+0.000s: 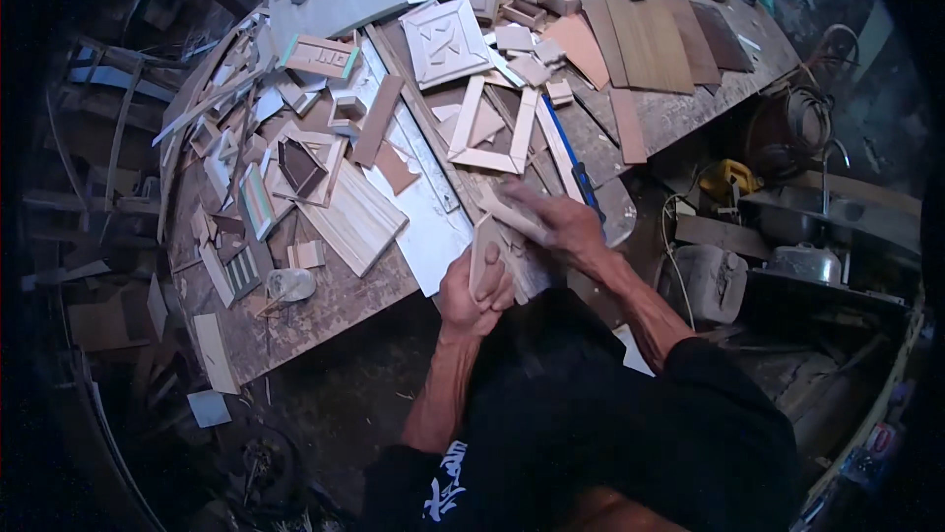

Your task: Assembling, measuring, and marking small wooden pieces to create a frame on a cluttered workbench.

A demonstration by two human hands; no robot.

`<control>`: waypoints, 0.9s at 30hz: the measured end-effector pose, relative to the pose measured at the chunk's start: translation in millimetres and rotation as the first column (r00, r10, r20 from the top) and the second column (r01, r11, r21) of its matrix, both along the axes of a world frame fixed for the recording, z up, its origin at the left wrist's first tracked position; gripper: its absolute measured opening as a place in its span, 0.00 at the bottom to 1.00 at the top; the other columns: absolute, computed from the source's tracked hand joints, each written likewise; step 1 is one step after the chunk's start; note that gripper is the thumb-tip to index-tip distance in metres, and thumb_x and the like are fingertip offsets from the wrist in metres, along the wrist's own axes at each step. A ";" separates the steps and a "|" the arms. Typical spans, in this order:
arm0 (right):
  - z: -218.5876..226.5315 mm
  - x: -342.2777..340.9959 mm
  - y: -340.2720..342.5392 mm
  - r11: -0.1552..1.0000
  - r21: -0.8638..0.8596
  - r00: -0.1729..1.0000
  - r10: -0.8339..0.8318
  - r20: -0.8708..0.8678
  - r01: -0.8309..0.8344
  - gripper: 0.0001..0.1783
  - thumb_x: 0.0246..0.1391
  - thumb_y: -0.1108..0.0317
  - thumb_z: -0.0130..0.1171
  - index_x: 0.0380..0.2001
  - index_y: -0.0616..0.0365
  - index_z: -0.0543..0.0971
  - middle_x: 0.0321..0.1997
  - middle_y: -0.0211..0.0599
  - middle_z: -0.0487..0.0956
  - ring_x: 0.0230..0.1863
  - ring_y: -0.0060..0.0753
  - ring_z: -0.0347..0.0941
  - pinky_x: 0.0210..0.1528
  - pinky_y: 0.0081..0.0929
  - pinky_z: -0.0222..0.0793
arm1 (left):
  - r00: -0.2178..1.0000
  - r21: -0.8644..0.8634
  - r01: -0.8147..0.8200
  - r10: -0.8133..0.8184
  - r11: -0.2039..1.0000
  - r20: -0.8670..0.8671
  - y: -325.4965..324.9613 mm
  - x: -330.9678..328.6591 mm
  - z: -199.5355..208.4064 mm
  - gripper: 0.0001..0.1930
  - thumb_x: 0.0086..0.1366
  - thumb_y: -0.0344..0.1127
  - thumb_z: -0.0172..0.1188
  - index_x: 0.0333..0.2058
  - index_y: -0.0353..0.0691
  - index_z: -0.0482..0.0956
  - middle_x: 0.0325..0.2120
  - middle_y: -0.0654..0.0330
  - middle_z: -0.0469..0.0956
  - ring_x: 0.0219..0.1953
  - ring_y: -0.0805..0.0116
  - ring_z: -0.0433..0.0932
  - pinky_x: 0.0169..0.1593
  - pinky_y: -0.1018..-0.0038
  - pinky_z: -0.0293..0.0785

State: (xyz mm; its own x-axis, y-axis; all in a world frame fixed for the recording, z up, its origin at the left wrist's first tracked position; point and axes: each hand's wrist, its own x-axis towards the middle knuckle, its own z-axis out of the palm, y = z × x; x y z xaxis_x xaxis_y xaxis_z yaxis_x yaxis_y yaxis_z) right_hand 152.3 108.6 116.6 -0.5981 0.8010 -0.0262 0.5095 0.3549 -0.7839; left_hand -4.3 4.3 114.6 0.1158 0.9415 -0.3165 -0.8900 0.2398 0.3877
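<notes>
My left hand point(474, 291) is closed round a short, pale wooden strip point(482, 249), which stands up out of the fist with its angled end at the top. Just to the right, my right hand point(569, 229) grips a second pale wooden strip point(516, 218), fingers and thumb along it and slightly blurred. Both hands are over the near edge of the workbench point(285, 327). Beyond them lies a mitred wooden frame point(489, 160), flat on the bench. A blue-handled tool point(583, 183) with a long blue upper part rests right of that frame.
Wood offcuts and small boxes crowd the left of the bench, beside a striped board point(354, 220) and a white board point(430, 247). A carved square panel point(445, 43) and brown boards point(650, 40) lie farther back. A metal sink point(802, 264) stands at the right.
</notes>
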 end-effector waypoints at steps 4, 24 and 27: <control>18.2 -11.1 -16.7 0.934 0.287 0.971 0.170 0.166 -0.213 0.35 0.47 0.78 0.48 0.59 0.33 0.67 0.42 0.42 0.79 0.37 0.42 0.76 0.36 0.37 0.71 | 0.996 -0.121 -0.034 0.044 0.992 0.077 4.4 -4.0 -2.5 0.13 0.69 0.41 0.33 0.32 0.41 0.65 0.07 0.72 0.53 0.07 0.80 0.50 0.14 0.82 0.52; 13.9 3.3 4.4 0.959 0.275 0.995 0.087 -0.054 -0.069 0.34 0.41 0.71 0.61 0.56 0.42 0.71 0.32 0.39 0.78 0.28 0.41 0.73 0.31 0.34 0.68 | 0.941 -0.070 0.015 0.009 0.997 0.338 11.5 -4.0 -3.5 0.10 0.67 0.40 0.35 0.31 0.44 0.63 0.08 0.72 0.55 0.08 0.81 0.52 0.14 0.82 0.50; -15.6 4.7 6.5 0.975 0.196 0.981 0.071 0.180 -0.107 0.32 0.47 0.74 0.54 0.58 0.41 0.68 0.39 0.42 0.79 0.33 0.48 0.74 0.33 0.36 0.69 | 0.994 -0.056 0.100 -0.098 0.993 0.043 13.9 1.9 11.2 0.12 0.68 0.41 0.36 0.30 0.42 0.64 0.08 0.70 0.56 0.08 0.79 0.51 0.13 0.82 0.49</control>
State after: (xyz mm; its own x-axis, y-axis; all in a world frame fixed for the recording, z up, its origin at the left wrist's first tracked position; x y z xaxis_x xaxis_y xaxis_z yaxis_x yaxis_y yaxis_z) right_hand 156.9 115.2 101.1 -0.6681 0.7437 0.0236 0.5888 0.5478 -0.5943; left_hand -2.4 18.2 125.8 0.2214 0.9049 -0.3635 -0.8751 0.3488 0.3354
